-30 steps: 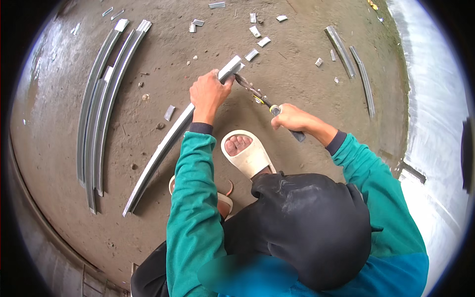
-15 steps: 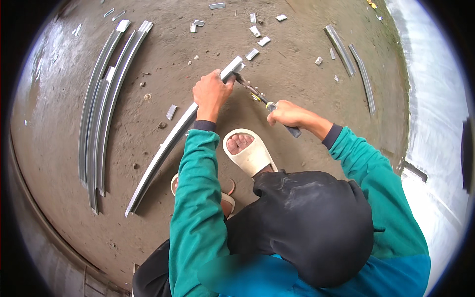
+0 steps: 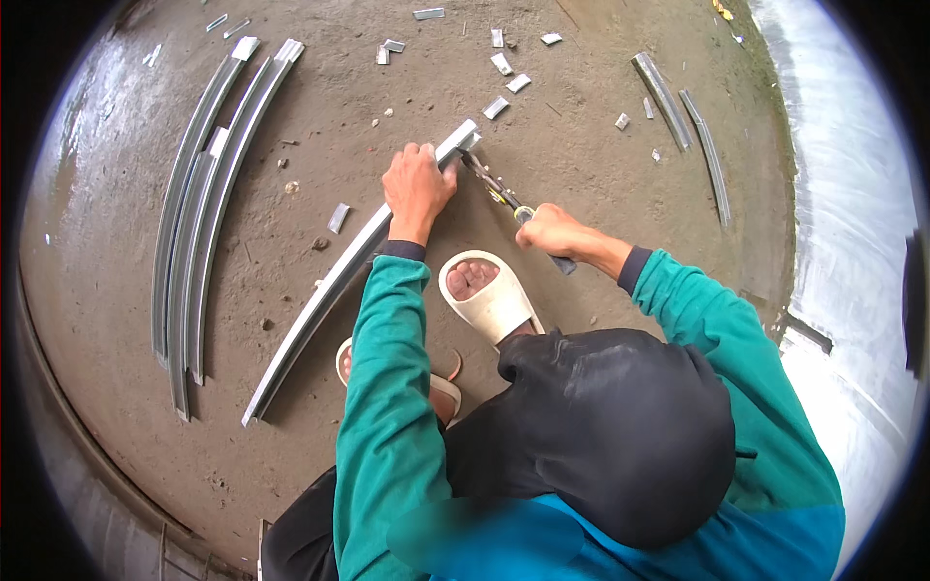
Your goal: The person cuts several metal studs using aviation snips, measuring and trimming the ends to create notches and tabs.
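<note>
A long silver metal channel (image 3: 332,281) lies slantwise before me, its far end raised a little toward the top middle. My left hand (image 3: 418,192) is closed around it near that far end. Tin snips (image 3: 499,192) are in my right hand (image 3: 554,232), its fingers wrapped around the handles. Their jaws meet the channel's right side just beyond my left thumb. Whether the blades are fully closed on the metal is too small to tell.
Several long metal channels (image 3: 221,174) lie side by side at the left. Two shorter strips (image 3: 665,100) are at the right. Small cut metal pieces (image 3: 496,107) are scattered on the dirt floor (image 3: 601,281). My sandalled foot (image 3: 489,295) stands near the channel; a pale wall (image 3: 843,194) rises at the right.
The channel's far end has moved slightly down, toward me. My right hand and the snips have shifted a little left, and the handles look closer together.
</note>
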A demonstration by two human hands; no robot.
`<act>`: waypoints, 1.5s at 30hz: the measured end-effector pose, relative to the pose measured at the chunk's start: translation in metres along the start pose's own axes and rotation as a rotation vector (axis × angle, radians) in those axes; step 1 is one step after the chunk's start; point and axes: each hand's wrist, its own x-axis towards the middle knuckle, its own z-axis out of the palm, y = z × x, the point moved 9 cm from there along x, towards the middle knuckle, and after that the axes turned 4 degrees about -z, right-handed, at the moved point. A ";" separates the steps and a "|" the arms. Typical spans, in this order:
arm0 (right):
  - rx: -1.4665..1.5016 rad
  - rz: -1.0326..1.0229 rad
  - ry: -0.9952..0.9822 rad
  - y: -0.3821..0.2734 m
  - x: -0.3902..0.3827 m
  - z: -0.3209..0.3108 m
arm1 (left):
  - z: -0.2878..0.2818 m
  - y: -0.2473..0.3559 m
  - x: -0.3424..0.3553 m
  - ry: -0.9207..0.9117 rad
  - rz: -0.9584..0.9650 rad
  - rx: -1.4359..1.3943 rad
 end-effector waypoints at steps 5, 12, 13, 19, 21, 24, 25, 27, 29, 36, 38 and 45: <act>0.016 0.026 0.003 0.006 0.001 0.004 | 0.007 -0.004 -0.010 0.020 0.060 -0.007; -0.037 0.069 -0.068 -0.001 0.003 0.000 | 0.007 -0.003 -0.008 0.037 0.155 0.008; -0.046 0.074 -0.066 0.004 0.005 0.001 | 0.009 -0.002 -0.008 0.041 0.156 -0.002; 0.184 0.016 -0.099 0.023 0.022 0.019 | 0.008 -0.005 -0.005 -0.012 0.119 -0.043; 0.070 -0.017 -0.042 0.028 0.029 0.017 | 0.009 -0.006 -0.004 -0.019 0.108 -0.059; 0.042 -0.053 0.018 0.036 0.034 0.013 | 0.010 -0.008 -0.002 -0.036 0.080 -0.071; 0.021 -0.064 0.005 0.034 0.032 0.012 | 0.011 -0.008 -0.003 -0.042 0.080 -0.078; -0.015 -0.060 0.009 0.034 0.031 0.011 | 0.012 -0.008 -0.005 -0.043 0.072 -0.100; -0.051 -0.055 0.013 0.034 0.029 0.011 | 0.013 -0.009 -0.006 -0.024 0.061 -0.101; 0.162 0.149 0.044 0.027 0.014 0.015 | 0.012 -0.017 -0.003 -0.014 0.009 -0.103; 0.108 0.231 0.029 0.031 0.007 0.009 | 0.013 -0.014 -0.002 -0.002 0.018 -0.109; -0.267 0.104 0.145 0.024 0.013 -0.004 | 0.015 -0.011 0.003 -0.016 0.019 -0.143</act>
